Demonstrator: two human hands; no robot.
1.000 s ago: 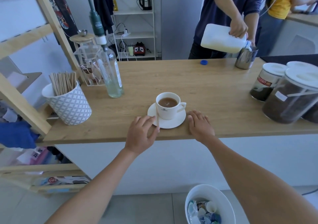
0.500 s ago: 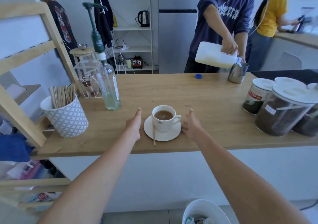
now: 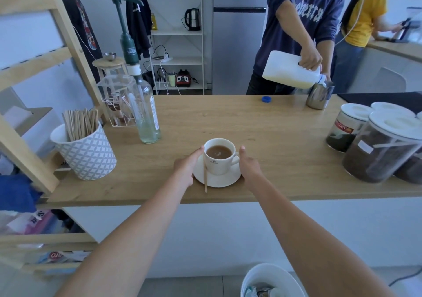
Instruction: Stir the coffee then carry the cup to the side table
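A white cup [image 3: 219,159] of milky coffee stands on a white saucer [image 3: 219,181] near the front edge of the wooden counter [image 3: 274,141]. A wooden stirrer [image 3: 205,178] lies on the saucer's left side, its end sticking out over the rim. My left hand [image 3: 187,166] holds the saucer's left edge, fingers stretched alongside the cup. My right hand [image 3: 249,167] holds the right edge, just beside the cup's handle. The saucer still rests on the counter.
Left of the cup stand a patterned pot of wooden stirrers [image 3: 84,148] and a syrup pump bottle [image 3: 146,114]. Big coffee jars [image 3: 383,146] sit at the right. A person across the counter pours milk [image 3: 290,70] into a steel jug [image 3: 319,95]. A white bin [image 3: 271,283] is below.
Both hands have moved forward from the counter's front edge and closed in on the two sides of the saucer. The stirrer now lies on the saucer.
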